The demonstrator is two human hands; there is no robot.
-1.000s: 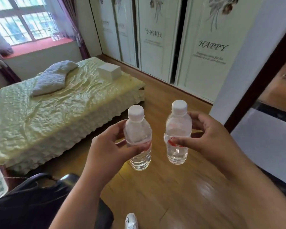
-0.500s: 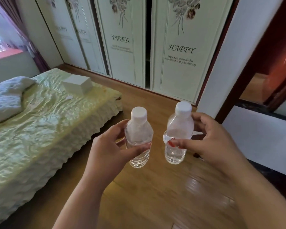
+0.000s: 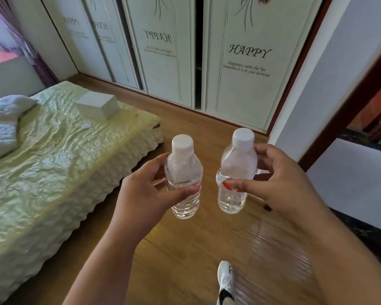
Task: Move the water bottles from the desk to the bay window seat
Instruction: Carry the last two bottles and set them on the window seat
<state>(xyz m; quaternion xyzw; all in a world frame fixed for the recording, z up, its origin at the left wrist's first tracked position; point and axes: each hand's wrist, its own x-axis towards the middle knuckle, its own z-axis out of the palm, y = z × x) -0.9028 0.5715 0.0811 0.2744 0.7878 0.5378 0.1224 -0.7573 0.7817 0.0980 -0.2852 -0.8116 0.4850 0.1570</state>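
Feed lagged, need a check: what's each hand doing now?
Left hand: grips the left water bottle.
Right hand: grips the right water bottle.

Wardrobe door (image 3: 246,69): "HAPPY" (beneath: "Happiness seems far but sometimes...").

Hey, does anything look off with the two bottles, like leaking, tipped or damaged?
Only the label: on the right bottle, held in the right hand, it is torn and peeling. Both bottles are upright and capped, the left bottle in the left hand. No leak shows.
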